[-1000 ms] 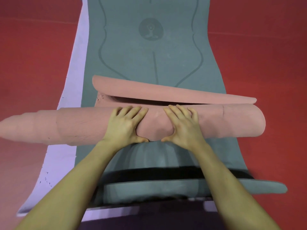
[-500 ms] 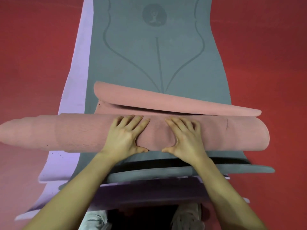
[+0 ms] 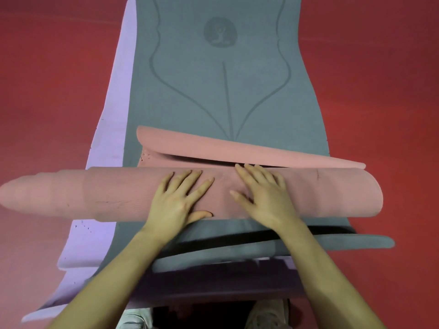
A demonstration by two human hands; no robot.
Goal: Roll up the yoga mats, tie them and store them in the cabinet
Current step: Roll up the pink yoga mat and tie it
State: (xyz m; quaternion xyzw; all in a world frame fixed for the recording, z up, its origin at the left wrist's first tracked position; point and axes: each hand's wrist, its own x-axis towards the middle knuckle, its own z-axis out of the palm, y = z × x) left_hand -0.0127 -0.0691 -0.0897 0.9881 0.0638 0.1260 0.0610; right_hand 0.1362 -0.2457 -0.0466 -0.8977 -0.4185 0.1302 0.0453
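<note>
i see my left hand (image 3: 177, 200) and right hand (image 3: 262, 195) spread flat, side by side, pressing on the pink mat roll (image 3: 114, 193); green mat (image 3: 213, 91) lies beyond my fingertips.

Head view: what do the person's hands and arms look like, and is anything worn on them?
Both arms are bare as far up as the frame shows, with no sleeves in view. The left hand and right hand wear no gloves, and no rings, watch or wristbands show. Nails look short and unpainted.
</note>
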